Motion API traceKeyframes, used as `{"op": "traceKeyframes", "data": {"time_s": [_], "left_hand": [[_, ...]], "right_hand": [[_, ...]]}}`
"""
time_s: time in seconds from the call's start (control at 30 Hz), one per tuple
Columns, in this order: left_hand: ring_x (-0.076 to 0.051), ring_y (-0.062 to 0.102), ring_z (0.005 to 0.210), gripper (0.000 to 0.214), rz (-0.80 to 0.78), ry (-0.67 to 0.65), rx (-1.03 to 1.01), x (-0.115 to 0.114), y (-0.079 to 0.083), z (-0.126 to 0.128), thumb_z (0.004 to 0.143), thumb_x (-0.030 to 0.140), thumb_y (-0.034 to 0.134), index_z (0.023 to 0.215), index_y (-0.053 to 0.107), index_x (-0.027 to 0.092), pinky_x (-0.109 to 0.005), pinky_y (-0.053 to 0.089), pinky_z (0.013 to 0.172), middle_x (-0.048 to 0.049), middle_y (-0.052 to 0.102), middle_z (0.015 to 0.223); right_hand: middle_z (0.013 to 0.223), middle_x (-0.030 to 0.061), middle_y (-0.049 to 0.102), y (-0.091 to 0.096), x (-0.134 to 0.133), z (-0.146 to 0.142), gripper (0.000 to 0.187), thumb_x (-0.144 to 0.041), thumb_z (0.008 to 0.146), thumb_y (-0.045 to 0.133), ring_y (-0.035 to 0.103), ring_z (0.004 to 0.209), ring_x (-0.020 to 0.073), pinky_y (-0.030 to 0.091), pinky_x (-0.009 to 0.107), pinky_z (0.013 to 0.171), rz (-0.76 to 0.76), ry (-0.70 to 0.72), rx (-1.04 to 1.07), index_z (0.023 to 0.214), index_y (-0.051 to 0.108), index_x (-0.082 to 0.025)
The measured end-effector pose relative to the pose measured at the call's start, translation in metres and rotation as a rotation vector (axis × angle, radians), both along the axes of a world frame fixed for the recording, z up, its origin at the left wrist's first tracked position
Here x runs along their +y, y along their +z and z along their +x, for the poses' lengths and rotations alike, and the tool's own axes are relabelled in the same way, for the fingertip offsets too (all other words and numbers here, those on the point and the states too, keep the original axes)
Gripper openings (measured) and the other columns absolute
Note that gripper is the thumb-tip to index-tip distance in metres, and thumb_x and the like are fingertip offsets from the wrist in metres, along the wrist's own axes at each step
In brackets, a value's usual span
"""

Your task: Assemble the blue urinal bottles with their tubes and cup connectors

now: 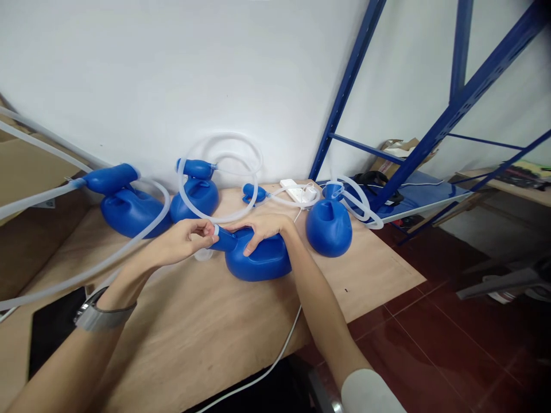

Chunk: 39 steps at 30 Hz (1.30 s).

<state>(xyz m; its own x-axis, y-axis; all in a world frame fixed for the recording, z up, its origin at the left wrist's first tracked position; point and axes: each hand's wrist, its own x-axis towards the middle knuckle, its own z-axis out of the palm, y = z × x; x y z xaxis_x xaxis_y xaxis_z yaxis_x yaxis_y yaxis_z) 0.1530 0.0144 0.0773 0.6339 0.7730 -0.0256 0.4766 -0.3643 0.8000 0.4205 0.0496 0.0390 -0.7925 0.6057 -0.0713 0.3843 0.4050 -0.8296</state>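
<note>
A blue plastic urinal bottle (258,265) lies on its side on the wooden table, its neck pointing left. My right hand (262,228) grips it from above around the handle, thumb on the near side. At the mouth of the neck, my left hand (193,240) is closed, with thumb and fingers pinching a whitish ring (216,230). The left fingers partly cover this ring. Just below the left hand, a translucent cap (203,254) shows on the table, partly hidden.
More blue bottles with clear hoses stand behind: one at left (133,212), one near the wall (196,198) and one at right (329,229). A small blue funnel piece (253,193) lies by a white power strip (297,192). A blue metal rack (350,86) rises at right.
</note>
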Motion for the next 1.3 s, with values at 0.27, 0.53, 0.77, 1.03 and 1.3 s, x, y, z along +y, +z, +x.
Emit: {"op": "traceKeyframes", "data": {"time_s": [0.27,0.53,0.77,1.03,1.3], "left_hand": [[-0.02,0.053,0.072,0.04,0.048,0.004,0.041,0.01,0.002,0.001,0.087,0.062,0.061,0.077,0.058,0.023,-0.028,0.037,0.056,-0.0036,0.058,0.079],[-0.02,0.052,0.068,0.037,0.085,0.002,0.07,0.018,-0.008,-0.001,0.09,0.059,0.057,0.08,0.056,0.024,-0.03,0.04,0.06,-0.0014,0.057,0.074],[-0.018,0.045,0.068,0.039,0.019,-0.048,0.039,0.02,-0.006,-0.003,0.091,0.061,0.054,0.081,0.052,0.023,-0.029,0.038,0.061,0.0003,0.049,0.075],[-0.018,0.047,0.072,0.035,-0.075,-0.046,-0.074,0.019,-0.001,-0.003,0.087,0.055,0.063,0.08,0.055,0.022,-0.029,0.041,0.064,-0.0004,0.049,0.077],[-0.017,0.045,0.069,0.038,-0.136,-0.023,-0.111,0.016,0.001,-0.001,0.081,0.054,0.069,0.074,0.051,0.022,-0.028,0.039,0.062,0.0009,0.047,0.074]], "right_hand": [[0.157,0.0041,0.058,0.004,0.006,0.0,0.087,-0.028,0.062,0.098,0.048,0.151,0.0282,0.033,0.032,0.126,-0.01,-0.022,0.02,0.143,0.068,-0.028],[0.159,0.0019,0.055,0.008,0.008,0.002,0.089,-0.03,0.063,0.097,0.049,0.15,0.0299,0.037,0.035,0.125,-0.03,-0.06,-0.019,0.146,0.065,-0.03],[0.154,0.003,0.061,0.011,0.008,-0.003,0.089,-0.029,0.059,0.099,0.053,0.147,0.0303,0.041,0.035,0.123,-0.044,-0.101,-0.004,0.142,0.068,-0.03],[0.157,0.0028,0.058,0.002,0.014,-0.004,0.092,-0.025,0.056,0.1,0.051,0.149,0.0298,0.037,0.037,0.127,-0.099,-0.094,0.029,0.142,0.068,-0.03],[0.157,0.0043,0.058,0.004,0.013,-0.006,0.092,-0.027,0.057,0.101,0.05,0.149,0.0308,0.036,0.038,0.127,-0.085,-0.092,0.005,0.142,0.068,-0.028]]}}
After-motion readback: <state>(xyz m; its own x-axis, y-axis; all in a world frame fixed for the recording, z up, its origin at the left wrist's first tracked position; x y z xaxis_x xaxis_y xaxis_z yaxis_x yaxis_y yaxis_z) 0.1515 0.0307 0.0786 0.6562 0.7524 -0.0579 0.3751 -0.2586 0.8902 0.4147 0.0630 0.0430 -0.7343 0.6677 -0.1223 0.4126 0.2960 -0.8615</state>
